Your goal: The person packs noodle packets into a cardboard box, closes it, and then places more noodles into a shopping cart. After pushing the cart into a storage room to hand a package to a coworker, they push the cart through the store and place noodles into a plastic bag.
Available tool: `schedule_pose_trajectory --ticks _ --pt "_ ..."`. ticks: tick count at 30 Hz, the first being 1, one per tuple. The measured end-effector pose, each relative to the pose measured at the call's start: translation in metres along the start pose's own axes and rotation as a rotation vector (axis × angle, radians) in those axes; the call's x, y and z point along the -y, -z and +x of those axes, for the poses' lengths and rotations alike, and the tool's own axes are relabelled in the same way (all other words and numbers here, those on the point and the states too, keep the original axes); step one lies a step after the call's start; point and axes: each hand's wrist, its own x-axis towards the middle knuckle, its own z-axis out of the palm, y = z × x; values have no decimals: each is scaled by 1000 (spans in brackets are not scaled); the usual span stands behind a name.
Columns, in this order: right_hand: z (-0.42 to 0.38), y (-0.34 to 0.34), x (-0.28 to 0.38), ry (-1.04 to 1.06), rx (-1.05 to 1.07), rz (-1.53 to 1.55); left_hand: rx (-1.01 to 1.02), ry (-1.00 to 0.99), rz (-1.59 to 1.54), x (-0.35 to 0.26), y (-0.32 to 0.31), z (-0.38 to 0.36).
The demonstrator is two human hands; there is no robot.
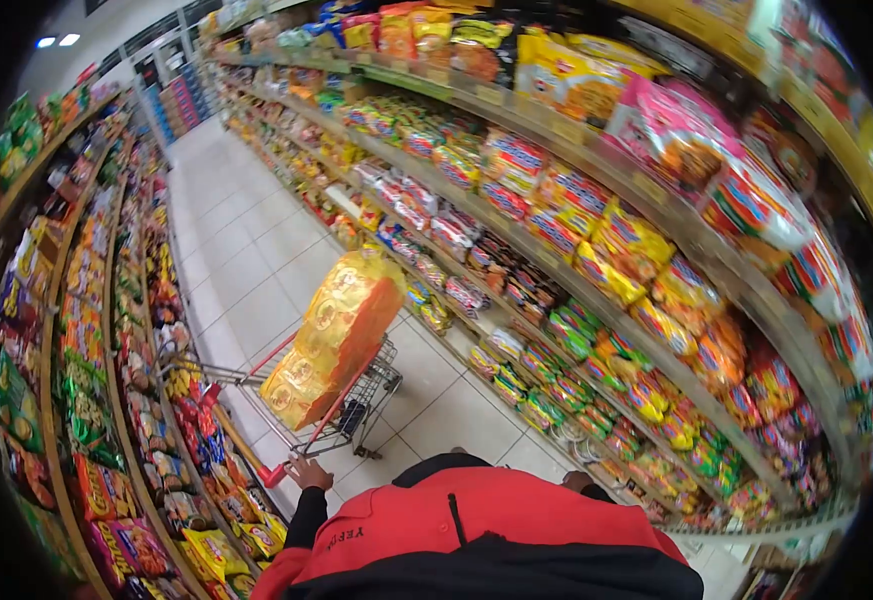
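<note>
My left hand [310, 473] is beside the red end of the handle [244, 440] of a metal shopping cart [381, 375], its fingers stretched out and the fingertips right at the handle's end. A large yellow-orange plastic-wrapped bundle [336, 335] lies across the cart and rises above its red-edged sides. Low by my other side, my right hand [578, 482] shows only in part next to the dark sleeve, close to the lower shelves in this view. Its fingers are too small and blurred to make out.
On the right, long shelves [556, 125] curve past with colourful bagged packets, among them a pink bag [681, 125]. More shelves of packets [86, 400] line the left. Between them a tiled floor [221, 215] runs to doors [168, 85] and stacked goods at the far end.
</note>
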Motion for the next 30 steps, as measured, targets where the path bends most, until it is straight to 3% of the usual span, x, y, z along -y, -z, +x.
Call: schedule_pose_trajectory --ticks 2,6,8,9,12,13,14,16,17,18,20,22,24,26,28,30 --pt "45 48 -2 96 -128 -68 5 68 -15 -1 -3 -5" --pt "126 160 50 191 -254 -252 -452 197 -271 -18 10 -6" --pt "111 222 141 337 -448 -189 -420 294 -530 -23 34 -2" --pt "97 250 190 442 -415 -30 -498 383 -489 -29 30 4" --pt "115 277 297 846 -430 335 -425 734 -1439 -8 -52 81" --pt "112 288 334 917 -473 236 -284 1136 -1872 -21 -2 66" --pt "101 303 372 988 -521 138 -285 1158 -1871 -12 -9 70" --pt "95 322 435 1026 -608 47 -356 660 -2206 11 -28 90" --pt "109 330 457 1026 -602 40 -477 603 -2434 8 -19 90" --pt "128 335 477 1016 -653 128 -474 612 -2435 12 -24 98" --pt "169 341 510 995 -707 216 -508 901 -2715 20 -36 107" --pt "221 348 524 750 -699 330 -379 701 -2825 31 -44 104" --pt "246 348 532 709 -680 291 -298 711 -2868 42 -32 108" --pt "262 335 539 461 -99 796 -312 949 -2861 54 -16 122" --pt "321 295 533 494 -238 863 -353 1019 -2796 63 12 138" --pt "279 311 554 398 -153 964 -282 935 -2755 75 32 158"
